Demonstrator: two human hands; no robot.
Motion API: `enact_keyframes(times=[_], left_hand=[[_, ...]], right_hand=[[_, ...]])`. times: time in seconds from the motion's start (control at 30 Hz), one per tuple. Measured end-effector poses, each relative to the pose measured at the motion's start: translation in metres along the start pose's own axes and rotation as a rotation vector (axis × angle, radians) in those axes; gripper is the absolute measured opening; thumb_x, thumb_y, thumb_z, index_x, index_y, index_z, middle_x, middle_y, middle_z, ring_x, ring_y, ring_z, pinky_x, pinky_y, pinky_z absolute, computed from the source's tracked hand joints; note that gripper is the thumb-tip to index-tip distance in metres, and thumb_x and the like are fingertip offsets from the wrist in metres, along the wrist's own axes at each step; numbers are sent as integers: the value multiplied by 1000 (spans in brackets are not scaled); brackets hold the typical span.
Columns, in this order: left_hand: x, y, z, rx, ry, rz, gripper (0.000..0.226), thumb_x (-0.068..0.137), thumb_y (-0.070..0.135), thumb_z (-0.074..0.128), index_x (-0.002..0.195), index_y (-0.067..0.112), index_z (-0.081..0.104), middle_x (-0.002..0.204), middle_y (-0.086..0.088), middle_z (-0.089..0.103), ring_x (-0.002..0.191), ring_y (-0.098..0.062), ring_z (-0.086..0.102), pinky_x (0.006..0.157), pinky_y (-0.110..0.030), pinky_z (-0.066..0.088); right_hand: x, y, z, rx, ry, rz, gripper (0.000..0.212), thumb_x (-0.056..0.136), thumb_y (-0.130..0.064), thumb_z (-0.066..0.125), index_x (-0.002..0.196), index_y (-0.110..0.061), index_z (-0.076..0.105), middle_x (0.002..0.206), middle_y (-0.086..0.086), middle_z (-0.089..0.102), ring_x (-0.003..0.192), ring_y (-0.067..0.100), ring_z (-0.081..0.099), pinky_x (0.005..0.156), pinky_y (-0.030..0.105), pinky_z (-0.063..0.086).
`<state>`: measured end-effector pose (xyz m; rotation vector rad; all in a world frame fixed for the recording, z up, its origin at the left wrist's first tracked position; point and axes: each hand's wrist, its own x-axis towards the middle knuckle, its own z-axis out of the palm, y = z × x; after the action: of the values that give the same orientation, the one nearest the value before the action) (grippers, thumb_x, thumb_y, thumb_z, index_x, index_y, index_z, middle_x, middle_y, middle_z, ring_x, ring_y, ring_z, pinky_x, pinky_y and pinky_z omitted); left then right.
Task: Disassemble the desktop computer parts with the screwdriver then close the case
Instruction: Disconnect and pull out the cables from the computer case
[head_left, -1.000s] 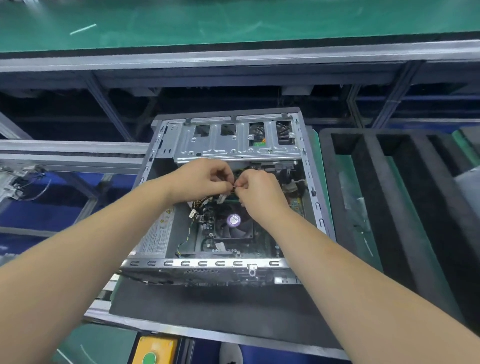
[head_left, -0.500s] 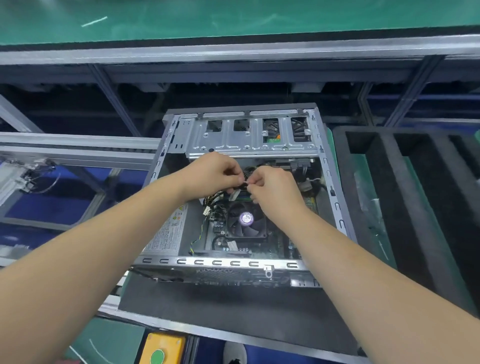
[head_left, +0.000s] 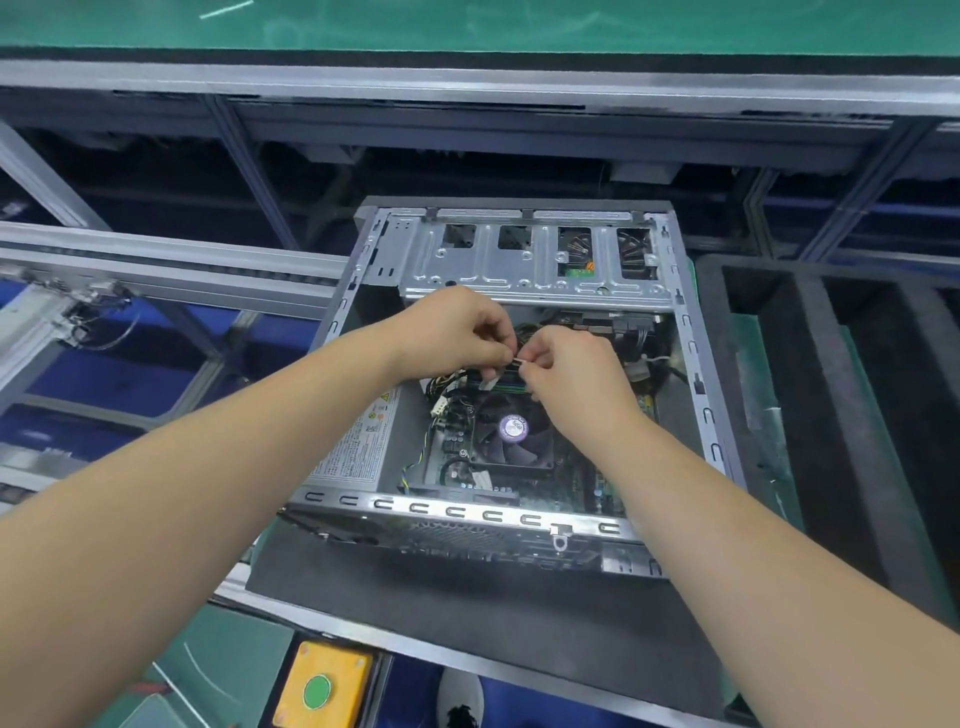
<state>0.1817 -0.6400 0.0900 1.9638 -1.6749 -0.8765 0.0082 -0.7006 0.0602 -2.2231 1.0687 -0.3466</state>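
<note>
Open computer case (head_left: 511, 514) lying on its side on a dark foam pad (head_left: 467, 597), side panel off, insides facing up. To the right sits a black foam tray (head_left: 810, 415) with long, deep slots, soft and matte. Left of the case runs a pale aluminium rail (head_left: 171, 260). At the bottom edge there's a yellow box with a round green button (head_left: 318, 691), and a green mat (head_left: 467, 23) stretches across the top.

Inside the case: a stamped, shiny metal drive cage (head_left: 530, 270) spans the far end, ribbed and cut with square windows. Below it, a black square cooler fan (head_left: 511, 434) with a round purple sticker at its hub sits on the green motherboard. A grey power supply (head_left: 358, 447) with a printed label fills the left side, and a bundle of yellow and black cables (head_left: 447, 376) spills out beside it. The near rim of the case is perforated steel with a row of slots.

Both forearms reach in from the near side and cover part of the board. The left hand (head_left: 452, 332) and right hand (head_left: 569, 369) meet just above the fan, fingers curled, each pinching one end of a small dark connector (head_left: 521, 360); thumbs and forefingers nearly touch. What the connector is joined to is hidden by the fingers. No screwdriver in sight.
</note>
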Motion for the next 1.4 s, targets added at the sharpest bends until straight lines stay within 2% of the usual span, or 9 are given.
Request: enact_keyframes(times=[0.17,0.37,0.6,0.8,1.03,1.2,1.33,1.4], left_hand=[[1,-2,0,78,28,29,7,91,23,72,85,24,74,70,6,73,60,0,61,58,-12,45],[5,-5,1,139,32,25,9,92,27,71,83,24,73,70,8,69,57,1,53,53,-11,41],[7,-6,1,157,0,31,13,94,31,69,84,23,71,72,10,65,57,1,50,54,-10,39],[8,-4,3,219,-10,29,12,94,32,69,87,22,71,76,7,67,59,0,51,54,-12,38],[6,-5,5,255,35,13,13,94,33,70,84,25,69,80,8,70,65,-3,57,57,-18,40],[5,-3,7,274,62,10,14,94,32,69,85,21,71,81,6,71,74,-10,63,62,-25,47],[2,0,6,196,65,5,5,92,24,71,95,21,69,81,5,72,73,-7,64,61,-22,48],[0,2,6,105,54,8,16,91,17,71,104,21,62,79,5,73,67,-5,63,57,-19,48]], right_hand=[[0,-1,-2,-29,-3,-3,11,100,-17,63,105,-20,72,95,1,74,91,22,68,87,39,56],[-1,-3,0,-33,3,-21,12,99,-17,64,105,-20,73,98,0,74,91,23,68,87,39,55],[0,-2,0,-44,-3,-27,13,99,-16,64,106,-18,73,96,0,73,93,22,66,83,35,54],[1,-1,2,-71,-1,-17,11,98,-16,63,104,-20,72,96,-1,69,96,20,61,76,30,44],[0,-7,4,-216,-4,-72,13,102,-16,58,109,-13,69,103,9,71,97,28,63,81,40,53],[-1,-11,8,-353,11,-83,13,100,-9,55,108,-10,65,98,12,70,94,34,63,67,37,41],[0,-11,9,-336,29,-54,13,100,-9,55,107,-11,66,98,12,70,94,34,63,67,37,41],[0,-12,10,-327,24,-45,14,101,-10,56,107,-12,68,100,11,71,94,33,63,68,36,39]])
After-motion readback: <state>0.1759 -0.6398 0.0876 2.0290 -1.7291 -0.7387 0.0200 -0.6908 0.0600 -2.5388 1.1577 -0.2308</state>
